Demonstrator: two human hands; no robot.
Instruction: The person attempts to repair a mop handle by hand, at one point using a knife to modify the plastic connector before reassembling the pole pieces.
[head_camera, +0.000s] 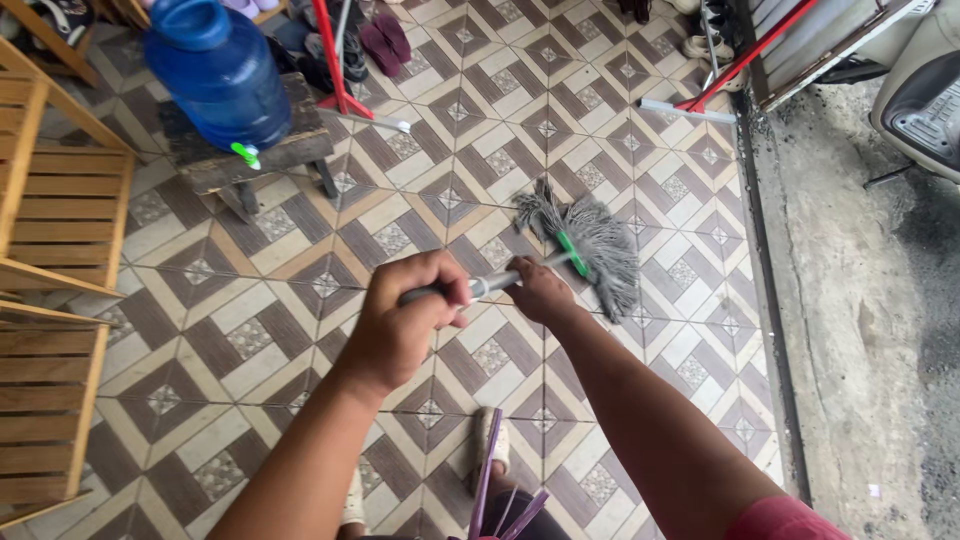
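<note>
A: What do the hands hold?

B: Both hold one mop. The left hand (400, 320) is closed around the dark top end of the mop handle (490, 284). The right hand (540, 292) grips the same grey handle a little further down, fingers wrapped around it.

A: How does the mop look?

B: The mop head (590, 240) is a bunch of grey strings, spread flat on the tiled floor (300, 260) just beyond the right hand. A green piece joins it to the handle.

A: Is there room around it?

B: Around the mop head the tiles are bare. To the right of the right hand the tiles end at a dark rail, and after it comes rough concrete ground (850, 300).

A: What stands near?

B: Beyond the left hand is a blue water bottle (220, 70) on a low dark stool (250, 155). Left of that hand are wooden slatted racks (60, 210). Far ahead lie red-handled tools (735, 65) and some sandals (385, 45), well apart from the mop.
</note>
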